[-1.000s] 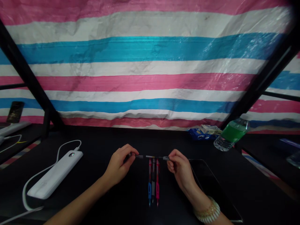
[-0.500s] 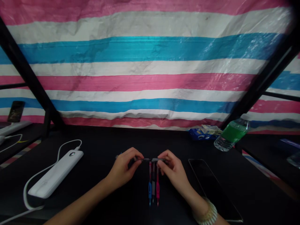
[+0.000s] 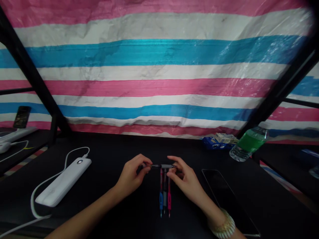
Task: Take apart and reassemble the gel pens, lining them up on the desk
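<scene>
My left hand [image 3: 133, 172] pinches the dark left part of a slim pen [image 3: 156, 166] held level above the table. My right hand [image 3: 183, 174] is at the pen's grey right part [image 3: 166, 166], its index finger lifted and its other fingers curled at the end; how firmly they hold it is hard to tell. Just below lie three pens side by side, pointing toward me: a blue one [image 3: 161, 200], a grey one [image 3: 164, 198] and a pink one [image 3: 169, 200].
On the black table [image 3: 112, 146], a white power bank [image 3: 63, 182] with a cable lies left. A black phone [image 3: 229, 199] is at the right, with a green-labelled bottle [image 3: 249, 143] and a blue packet [image 3: 215, 143] behind. Striped sheeting [image 3: 159, 76] hangs at the back.
My right index finger has lifted off the pen, and more of the grey part shows between my hands. The whole view has shifted slightly.
</scene>
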`<state>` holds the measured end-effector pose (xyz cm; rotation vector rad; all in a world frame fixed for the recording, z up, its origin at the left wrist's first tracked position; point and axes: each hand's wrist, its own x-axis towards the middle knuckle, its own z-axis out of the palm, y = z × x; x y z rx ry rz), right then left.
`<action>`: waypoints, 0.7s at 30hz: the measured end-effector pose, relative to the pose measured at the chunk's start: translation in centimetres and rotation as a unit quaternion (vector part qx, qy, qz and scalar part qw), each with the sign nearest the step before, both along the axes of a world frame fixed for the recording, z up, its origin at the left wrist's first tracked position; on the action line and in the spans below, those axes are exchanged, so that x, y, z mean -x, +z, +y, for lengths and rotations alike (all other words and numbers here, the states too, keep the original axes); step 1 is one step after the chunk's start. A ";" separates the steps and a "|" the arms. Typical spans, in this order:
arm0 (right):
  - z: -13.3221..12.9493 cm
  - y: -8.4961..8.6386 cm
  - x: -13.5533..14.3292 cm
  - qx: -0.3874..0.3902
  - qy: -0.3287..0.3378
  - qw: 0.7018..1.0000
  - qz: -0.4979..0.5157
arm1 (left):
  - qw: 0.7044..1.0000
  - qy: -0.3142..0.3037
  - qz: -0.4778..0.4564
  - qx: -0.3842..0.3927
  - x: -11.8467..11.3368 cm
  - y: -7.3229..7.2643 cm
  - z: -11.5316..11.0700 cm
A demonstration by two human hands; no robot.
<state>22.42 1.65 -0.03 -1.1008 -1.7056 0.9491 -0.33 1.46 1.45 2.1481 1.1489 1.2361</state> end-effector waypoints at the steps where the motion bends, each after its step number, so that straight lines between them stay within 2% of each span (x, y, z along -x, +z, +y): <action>1: 0.0 0.1 0.0 -0.002 0.004 1.000 0.007 | 1.000 0.006 0.000 0.003 0.0 0.0 0.1; 7: 0.0 0.1 -0.2 -0.019 -0.014 0.999 -0.046 | 1.000 -0.015 0.010 0.006 0.0 0.0 0.0; 12: 0.0 0.2 -0.3 -0.030 -0.018 0.999 -0.031 | 1.000 -0.003 0.005 0.012 0.0 -0.1 -0.1; 17: -0.2 0.3 -0.3 -0.054 -0.014 0.994 -0.089 | 1.000 -0.024 -0.005 -0.009 0.1 -0.1 0.0; 21: -0.4 0.7 -0.2 -0.074 -0.020 0.992 -0.097 | 1.000 -0.009 -0.003 -0.003 0.1 -0.2 0.2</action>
